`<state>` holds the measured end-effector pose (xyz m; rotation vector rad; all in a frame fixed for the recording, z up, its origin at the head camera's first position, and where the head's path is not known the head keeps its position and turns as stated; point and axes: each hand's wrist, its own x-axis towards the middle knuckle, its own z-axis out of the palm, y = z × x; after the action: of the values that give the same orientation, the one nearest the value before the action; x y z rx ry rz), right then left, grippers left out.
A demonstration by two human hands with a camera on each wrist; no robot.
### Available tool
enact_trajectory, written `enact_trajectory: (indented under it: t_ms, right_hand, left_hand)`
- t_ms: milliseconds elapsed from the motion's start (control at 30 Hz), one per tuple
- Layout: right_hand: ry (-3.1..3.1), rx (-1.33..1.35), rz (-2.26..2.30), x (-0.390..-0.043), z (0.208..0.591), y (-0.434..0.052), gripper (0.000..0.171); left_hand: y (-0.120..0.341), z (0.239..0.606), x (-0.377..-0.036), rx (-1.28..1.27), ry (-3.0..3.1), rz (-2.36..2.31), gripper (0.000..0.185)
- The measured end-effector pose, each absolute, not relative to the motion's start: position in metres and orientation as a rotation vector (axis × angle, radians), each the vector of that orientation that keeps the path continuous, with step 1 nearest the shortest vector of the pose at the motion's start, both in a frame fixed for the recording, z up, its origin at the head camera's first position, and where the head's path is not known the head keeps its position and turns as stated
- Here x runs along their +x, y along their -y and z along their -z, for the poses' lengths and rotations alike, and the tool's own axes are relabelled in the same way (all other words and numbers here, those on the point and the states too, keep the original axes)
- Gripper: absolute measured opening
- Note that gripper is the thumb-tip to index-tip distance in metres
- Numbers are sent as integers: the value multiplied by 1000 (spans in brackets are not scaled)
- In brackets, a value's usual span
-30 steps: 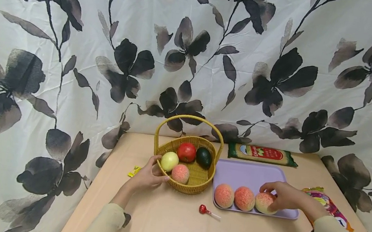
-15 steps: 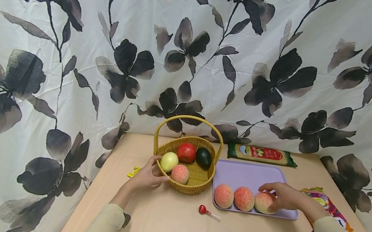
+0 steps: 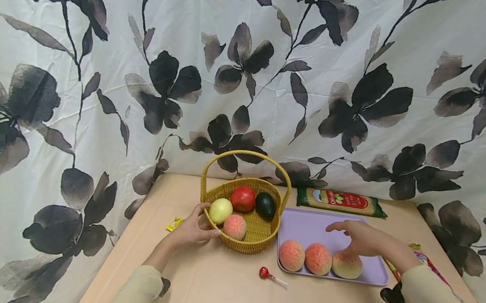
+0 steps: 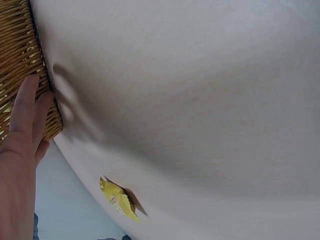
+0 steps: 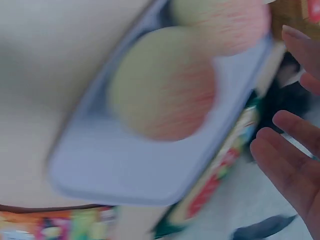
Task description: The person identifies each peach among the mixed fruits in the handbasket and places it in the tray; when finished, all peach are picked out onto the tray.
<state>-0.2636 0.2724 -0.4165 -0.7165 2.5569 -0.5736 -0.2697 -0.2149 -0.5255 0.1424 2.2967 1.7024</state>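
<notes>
My left hand (image 3: pixel 193 227) rests against the left side of a yellow wicker basket (image 3: pixel 254 246). In the left wrist view, its fingers lie fairly straight along the woven wall. Inside the basket are a pale green fruit (image 3: pixel 220 211), a red round fruit (image 3: pixel 242 199), a dark green avocado (image 3: pixel 265 206) and a peach (image 3: pixel 234 227). My right hand (image 3: pixel 362 237), fingers spread and holding nothing, hovers over the lilac tray (image 3: pixel 307 222). Just below it sits the rightmost peach (image 3: pixel 348 266), partly covered by the hand; two more peaches (image 3: pixel 318 259) stand in line to its left.
A red lollipop (image 3: pixel 270 275) lies in front of the tray. Behind the tray is a green-and-red food packet (image 3: pixel 341 202). A colourful snack bag (image 3: pixel 425 260) lies to the right, partly behind the right arm. A small yellow wrapper (image 3: pixel 175 223) is left of the basket.
My right hand has let go of the rightmost peach and moved up and slightly left, its fingers opening. The peach stays on the tray. My left hand has not moved.
</notes>
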Motion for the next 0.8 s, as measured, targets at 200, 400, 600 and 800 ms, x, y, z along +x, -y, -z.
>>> enact_trajectory:
  t_ms: [200, 400, 600, 800]
  right_hand:
    - [-2553, -784, 527, -273, 388, -223, 63]
    - [-2527, -882, 419, -285, 365, -165, 61]
    - [-2514, -994, 316, -299, 358, -108, 59]
    - [-2463, -1020, 232, -304, 367, -53, 55]
  left_hand:
    - [216, 528, -271, 140, -2299, -1699, 102]
    - [216, 528, -270, 142, -2289, -1710, 102]
    - [215, 525, -268, 151, -2279, -1730, 101]
    - [216, 521, -265, 146, -2322, -1682, 101]
